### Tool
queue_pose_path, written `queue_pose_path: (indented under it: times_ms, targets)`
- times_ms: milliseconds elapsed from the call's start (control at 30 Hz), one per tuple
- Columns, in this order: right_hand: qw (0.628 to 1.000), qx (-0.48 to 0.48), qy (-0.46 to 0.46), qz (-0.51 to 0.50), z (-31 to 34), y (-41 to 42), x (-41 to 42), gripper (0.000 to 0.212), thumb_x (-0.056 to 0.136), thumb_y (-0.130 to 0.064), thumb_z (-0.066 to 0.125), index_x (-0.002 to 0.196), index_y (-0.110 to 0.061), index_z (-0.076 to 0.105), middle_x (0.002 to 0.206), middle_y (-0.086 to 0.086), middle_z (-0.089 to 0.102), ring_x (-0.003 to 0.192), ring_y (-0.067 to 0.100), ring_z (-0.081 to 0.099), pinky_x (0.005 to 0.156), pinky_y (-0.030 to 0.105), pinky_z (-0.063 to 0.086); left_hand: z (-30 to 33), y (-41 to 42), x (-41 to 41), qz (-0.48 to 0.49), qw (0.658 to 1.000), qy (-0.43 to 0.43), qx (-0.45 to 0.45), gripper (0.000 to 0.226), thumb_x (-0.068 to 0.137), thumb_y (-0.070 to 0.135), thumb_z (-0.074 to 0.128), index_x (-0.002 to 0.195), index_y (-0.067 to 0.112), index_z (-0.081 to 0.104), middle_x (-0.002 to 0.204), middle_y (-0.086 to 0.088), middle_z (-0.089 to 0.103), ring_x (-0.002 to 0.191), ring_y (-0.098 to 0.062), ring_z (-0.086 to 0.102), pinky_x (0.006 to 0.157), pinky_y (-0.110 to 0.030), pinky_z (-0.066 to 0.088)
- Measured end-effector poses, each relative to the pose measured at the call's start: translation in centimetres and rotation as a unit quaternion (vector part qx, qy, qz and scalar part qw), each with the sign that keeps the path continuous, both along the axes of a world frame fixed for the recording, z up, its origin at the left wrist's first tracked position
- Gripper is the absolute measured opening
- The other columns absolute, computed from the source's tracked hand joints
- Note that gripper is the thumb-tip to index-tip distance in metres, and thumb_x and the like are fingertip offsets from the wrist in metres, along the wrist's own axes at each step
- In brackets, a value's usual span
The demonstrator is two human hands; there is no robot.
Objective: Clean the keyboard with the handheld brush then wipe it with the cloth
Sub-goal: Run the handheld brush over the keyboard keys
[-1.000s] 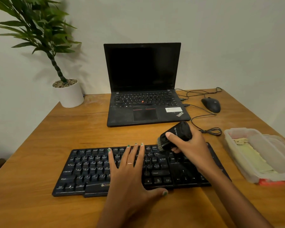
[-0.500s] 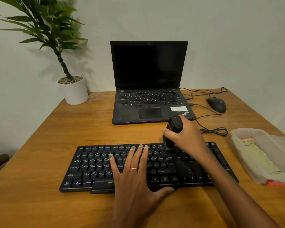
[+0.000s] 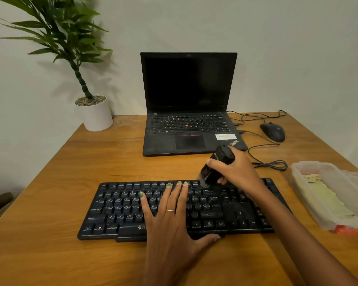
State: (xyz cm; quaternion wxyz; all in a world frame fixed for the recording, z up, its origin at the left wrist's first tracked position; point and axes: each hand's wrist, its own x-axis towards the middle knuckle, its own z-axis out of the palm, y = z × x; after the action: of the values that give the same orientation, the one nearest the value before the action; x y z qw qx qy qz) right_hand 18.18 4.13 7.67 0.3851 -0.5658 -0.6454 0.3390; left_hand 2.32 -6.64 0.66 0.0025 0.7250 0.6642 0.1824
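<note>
A black keyboard (image 3: 120, 209) lies across the wooden table (image 3: 50, 203) near the front edge. My left hand (image 3: 170, 219) rests flat on the middle keys, fingers spread, holding nothing. My right hand (image 3: 236, 172) is closed around a black handheld brush (image 3: 217, 166), tilted with its bristles touching the top key row right of centre. A pale green cloth (image 3: 329, 201) lies inside a clear plastic container (image 3: 310, 168) at the right.
An open black laptop (image 3: 188, 112) stands behind the keyboard. A black mouse (image 3: 272, 132) with looped cables (image 3: 271, 164) lies at the back right. A potted plant in a white pot (image 3: 95, 114) sits at the back left against the wall.
My right hand has kept the brush on the top key row, tipping it upright and then back to a slant. My left hand has stayed flat on the keys. The camera shifted slightly.
</note>
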Motion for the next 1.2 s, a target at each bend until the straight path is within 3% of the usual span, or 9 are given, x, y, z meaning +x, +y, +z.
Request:
queue_pose_path:
  times_ms: [200, 333, 467, 633, 767, 900, 1067, 1200]
  targets:
    - [0.999, 0.046, 0.013, -0.011, -1.2, -0.8, -1.2, 0.020, 0.082, -0.025, 0.071, 0.085, -0.014, 0.055, 0.076, 0.006, 0.066, 0.051, 0.012, 0.064, 0.044, 0.021, 0.051, -0.2, 0.1, 0.0, -0.001, 1.000, 0.001, 0.013, 0.114, 0.064, 0.097, 0.028, 0.138, 0.013, 0.049, 0.137, -0.002, 0.055, 0.126, -0.023, 0.052, 0.110, -0.063, 0.004]
    - [0.994, 0.015, -0.101, 0.033, 0.5, 0.1, -1.1, 0.020, 0.079, -0.024, 0.070, 0.085, -0.013, 0.055, 0.072, 0.003, 0.064, 0.049, 0.011, 0.060, 0.039, 0.019, 0.044, -0.2, 0.1, 0.0, -0.002, 1.000, 0.002, 0.013, 0.113, 0.064, 0.097, 0.029, 0.138, 0.013, 0.049, 0.136, -0.002, 0.056, 0.126, -0.023, 0.052, 0.112, -0.061, 0.002]
    - [0.974, 0.092, -0.207, 0.007, 0.5, 0.7, -2.6, 0.024, 0.077, -0.029, 0.068, 0.083, -0.014, 0.051, 0.068, -0.002, 0.058, 0.061, 0.016, 0.056, 0.050, 0.026, 0.043, -0.2, 0.0, 0.0, -0.002, 1.000, -0.002, 0.012, 0.113, 0.065, 0.096, 0.028, 0.137, 0.013, 0.051, 0.136, -0.002, 0.056, 0.126, -0.023, 0.053, 0.113, -0.061, -0.001]
    - [0.978, 0.029, -0.202, 0.039, 1.2, 1.4, -2.3, 0.021, 0.077, -0.029, 0.069, 0.083, -0.016, 0.053, 0.070, -0.003, 0.059, 0.060, 0.013, 0.059, 0.047, 0.022, 0.045, -0.3, 0.1, 0.0, -0.002, 1.000, -0.004, 0.011, 0.113, 0.064, 0.097, 0.030, 0.139, 0.014, 0.048, 0.136, -0.002, 0.056, 0.126, -0.023, 0.052, 0.113, -0.060, 0.000]
    - [0.975, 0.093, -0.202, 0.024, 0.5, 1.2, -2.4, 0.025, 0.077, -0.030, 0.068, 0.087, -0.012, 0.055, 0.074, 0.001, 0.062, 0.066, 0.019, 0.060, 0.059, 0.035, 0.051, -0.3, 0.0, 0.0, -0.003, 1.000, -0.001, 0.012, 0.113, 0.064, 0.097, 0.030, 0.138, 0.014, 0.049, 0.136, -0.002, 0.056, 0.126, -0.023, 0.052, 0.112, -0.060, 0.000]
    - [0.969, 0.063, -0.230, 0.059, 1.3, 1.5, -2.2, 0.027, 0.075, -0.032, 0.069, 0.087, -0.012, 0.057, 0.076, 0.001, 0.063, 0.070, 0.017, 0.060, 0.059, 0.030, 0.050, -0.3, 0.1, 0.0, 0.000, 1.000, -0.001, 0.017, 0.113, 0.064, 0.097, 0.028, 0.138, 0.014, 0.049, 0.135, -0.002, 0.057, 0.125, -0.023, 0.053, 0.112, -0.060, 0.002]
    - [0.970, 0.087, -0.210, 0.087, 0.7, 1.0, -2.8, 0.027, 0.076, -0.032, 0.069, 0.089, -0.012, 0.056, 0.078, 0.002, 0.063, 0.069, 0.019, 0.061, 0.060, 0.035, 0.054, -0.4, 0.1, 0.1, -0.001, 1.000, 0.002, 0.019, 0.113, 0.064, 0.097, 0.029, 0.138, 0.014, 0.048, 0.136, -0.002, 0.056, 0.126, -0.023, 0.053, 0.111, -0.061, 0.003]
    - [0.966, 0.051, -0.249, 0.046, 1.6, 1.8, -2.2, 0.031, 0.075, -0.033, 0.069, 0.092, -0.011, 0.056, 0.080, 0.002, 0.063, 0.073, 0.020, 0.062, 0.065, 0.036, 0.057, -0.4, 0.2, 0.1, 0.003, 1.000, 0.002, 0.018, 0.115, 0.063, 0.097, 0.029, 0.139, 0.014, 0.048, 0.136, -0.002, 0.056, 0.127, -0.022, 0.052, 0.112, -0.061, 0.003]
